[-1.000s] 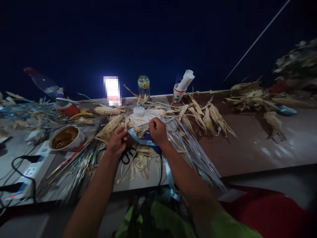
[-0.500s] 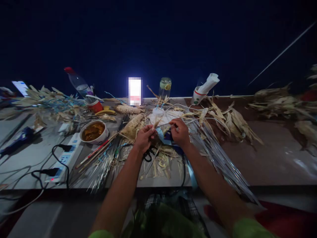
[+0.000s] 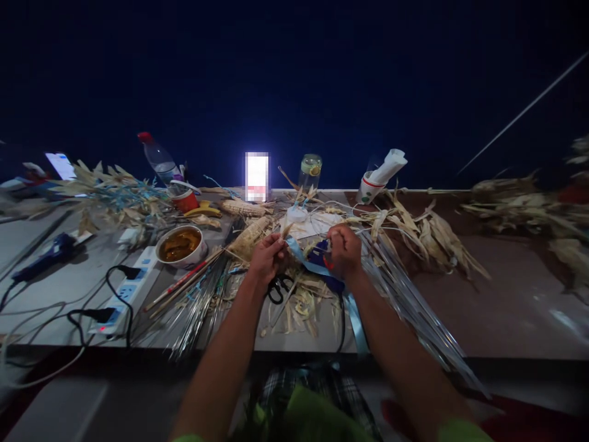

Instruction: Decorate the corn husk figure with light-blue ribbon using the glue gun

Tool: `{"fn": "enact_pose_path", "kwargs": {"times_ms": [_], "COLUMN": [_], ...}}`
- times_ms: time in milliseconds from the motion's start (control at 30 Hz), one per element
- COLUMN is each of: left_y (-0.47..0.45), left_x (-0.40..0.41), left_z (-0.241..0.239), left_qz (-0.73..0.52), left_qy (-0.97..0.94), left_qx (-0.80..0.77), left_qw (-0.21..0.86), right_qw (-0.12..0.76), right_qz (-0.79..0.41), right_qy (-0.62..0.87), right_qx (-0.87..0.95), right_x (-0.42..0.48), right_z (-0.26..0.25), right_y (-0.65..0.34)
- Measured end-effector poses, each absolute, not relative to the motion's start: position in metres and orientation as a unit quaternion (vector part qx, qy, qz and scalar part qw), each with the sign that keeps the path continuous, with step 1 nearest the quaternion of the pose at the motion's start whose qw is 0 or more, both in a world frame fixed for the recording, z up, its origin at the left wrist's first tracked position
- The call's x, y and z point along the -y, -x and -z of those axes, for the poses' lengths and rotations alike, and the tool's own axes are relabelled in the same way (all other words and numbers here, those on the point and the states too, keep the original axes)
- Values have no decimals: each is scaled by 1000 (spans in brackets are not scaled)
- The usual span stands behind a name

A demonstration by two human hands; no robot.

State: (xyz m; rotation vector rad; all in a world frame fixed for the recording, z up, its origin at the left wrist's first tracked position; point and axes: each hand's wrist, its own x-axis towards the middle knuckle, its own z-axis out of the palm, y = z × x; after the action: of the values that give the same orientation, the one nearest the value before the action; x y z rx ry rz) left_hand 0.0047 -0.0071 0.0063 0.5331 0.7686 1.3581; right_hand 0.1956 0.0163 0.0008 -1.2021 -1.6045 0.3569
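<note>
My left hand is closed in a pinch on a piece of dry corn husk and the end of a light blue ribbon. My right hand is closed around a dark blue tool, seemingly a glue gun, whose black cord runs off the table's front edge. The ribbon passes between both hands and trails down past my right forearm. Black-handled scissors lie on husk scraps just below my left hand.
A bowl of brown liquid, a white power strip with plugged cables, thin rods, clear tubes, a dried corn cob, a lit phone, a bottle, a jar, a paper cup and husk piles crowd the table.
The view has swung left, showing more of the table's left side. Both hands stay closed over the husk and ribbon, and the right hand has drawn slightly nearer the left.
</note>
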Motion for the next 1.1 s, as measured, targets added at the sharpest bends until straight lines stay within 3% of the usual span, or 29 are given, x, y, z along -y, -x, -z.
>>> {"fn": "enact_pose_path", "kwargs": {"times_ms": [200, 433, 667, 1100], "left_y": [-5, -6, -10, -8], "left_x": [6, 7, 4, 2], "left_z": [-5, -6, -7, -4], "left_qz": [-607, -590, -576, -587], "left_qy": [-239, -249, -269, -270], "left_qx": [-323, -312, -330, -335], "left_qw": [685, 702, 697, 686], "right_qw": [523, 392, 431, 410], "right_qz": [-172, -191, -236, -434], "right_qy": [407, 392, 394, 450], "right_qx": [728, 810, 777, 664], "right_x": [-10, 1, 1, -6], "right_z": [-8, -7, -11, -22], "right_y": [-187, -165, -161, -177]}}
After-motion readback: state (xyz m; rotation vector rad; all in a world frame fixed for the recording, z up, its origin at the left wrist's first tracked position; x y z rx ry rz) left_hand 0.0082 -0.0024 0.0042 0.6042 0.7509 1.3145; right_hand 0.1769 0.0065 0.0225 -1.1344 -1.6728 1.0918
